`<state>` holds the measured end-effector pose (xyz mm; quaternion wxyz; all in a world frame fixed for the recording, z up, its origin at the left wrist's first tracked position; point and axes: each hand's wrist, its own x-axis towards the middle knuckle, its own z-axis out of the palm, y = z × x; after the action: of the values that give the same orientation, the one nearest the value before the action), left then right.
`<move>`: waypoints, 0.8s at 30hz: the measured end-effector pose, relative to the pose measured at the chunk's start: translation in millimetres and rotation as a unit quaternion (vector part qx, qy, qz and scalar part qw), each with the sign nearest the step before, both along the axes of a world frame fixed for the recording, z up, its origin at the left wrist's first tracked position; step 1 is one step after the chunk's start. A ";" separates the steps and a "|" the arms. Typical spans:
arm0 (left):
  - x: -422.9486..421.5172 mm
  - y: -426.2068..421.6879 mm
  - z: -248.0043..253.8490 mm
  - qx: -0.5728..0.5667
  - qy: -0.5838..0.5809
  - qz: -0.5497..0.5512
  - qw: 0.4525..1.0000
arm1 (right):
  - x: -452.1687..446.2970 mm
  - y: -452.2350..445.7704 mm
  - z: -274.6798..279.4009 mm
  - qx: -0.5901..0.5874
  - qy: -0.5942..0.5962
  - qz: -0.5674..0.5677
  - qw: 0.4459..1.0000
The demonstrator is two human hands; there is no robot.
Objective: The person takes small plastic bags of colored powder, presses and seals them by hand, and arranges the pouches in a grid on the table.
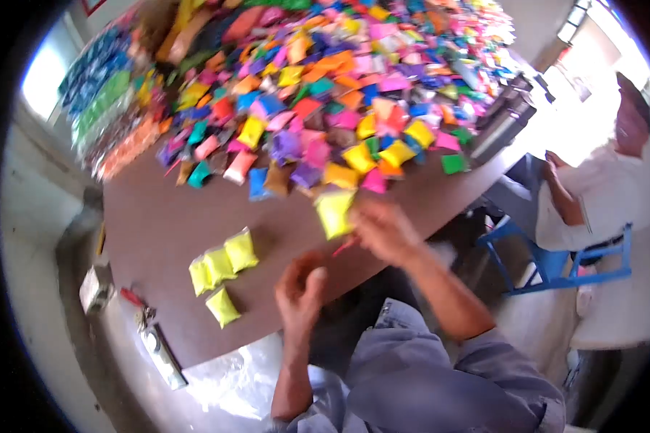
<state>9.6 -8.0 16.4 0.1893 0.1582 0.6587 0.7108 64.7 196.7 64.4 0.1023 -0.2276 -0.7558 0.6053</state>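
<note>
My right hand (384, 232) pinches a bright yellow packet (334, 214) by its right side, just above the brown table (166, 216). A thin red item (345, 246), too blurred to name, shows below that hand. My left hand (301, 290) is loosely curled by the table's front edge, thumb and fingers apart, with nothing visible in it. Left of it lie several more yellow packets: three in a touching row (220, 265) and a single packet (223, 307) closer to me.
A large heap of small coloured packets (307, 151) covers the far side of the table. Bigger bags (108, 108) are stacked at the back left. Keys (144, 312) lie near the left edge. A person (592, 187) sits at right beside a blue chair (556, 270).
</note>
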 end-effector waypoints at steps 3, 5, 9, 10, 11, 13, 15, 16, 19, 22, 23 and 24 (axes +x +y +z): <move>0.3 -8.3 -1.1 0.038 -0.003 -0.009 0.999 | 22.7 -44.2 -30.9 0.051 0.024 0.083 0.995; 2.1 -14.7 -6.1 0.008 0.001 -0.006 1.000 | 27.0 -65.0 -51.7 0.058 0.089 0.095 0.990; 3.5 -17.0 -11.8 0.062 0.003 -0.018 0.998 | 32.4 -77.3 -44.2 0.174 0.128 0.044 0.975; -0.7 -16.9 -18.8 0.082 -0.019 -0.030 0.996 | 31.9 -80.3 -41.8 0.195 0.158 0.025 0.968; -1.6 -18.8 -24.5 0.090 -0.029 -0.041 0.995 | 30.9 -83.1 -40.6 0.196 0.174 0.008 0.965; -1.4 -15.5 -24.7 0.100 -0.035 -0.057 0.993 | 30.8 -87.1 -35.6 0.201 0.144 -0.006 0.969; 0.3 -11.3 -31.8 0.099 0.025 -0.026 0.994 | 29.1 -89.0 -35.8 0.208 0.124 -0.021 0.970; 1.6 -11.5 -31.3 0.099 0.026 -0.028 0.994 | 29.5 -90.5 -33.8 0.191 0.109 -0.033 0.975; 5.8 -16.2 -24.0 0.075 -0.015 -0.002 0.997 | 23.7 -87.4 -36.6 0.152 0.123 -0.040 0.980; 8.0 -22.9 -17.0 -0.030 0.072 0.005 0.997 | 10.3 -89.7 -51.9 0.122 0.197 -0.012 0.973; 7.9 -22.6 -16.2 -0.030 0.072 0.005 0.997 | 6.4 -91.9 -57.2 0.139 0.208 -0.013 0.968; 8.1 -22.3 -15.8 -0.009 0.055 0.016 0.998 | 3.2 -93.5 -61.3 0.156 0.218 -0.013 0.963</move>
<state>17.8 -30.3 0.6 0.1428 0.1852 0.6768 0.6980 67.9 103.2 3.1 0.3068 -0.0809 -0.7972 0.5136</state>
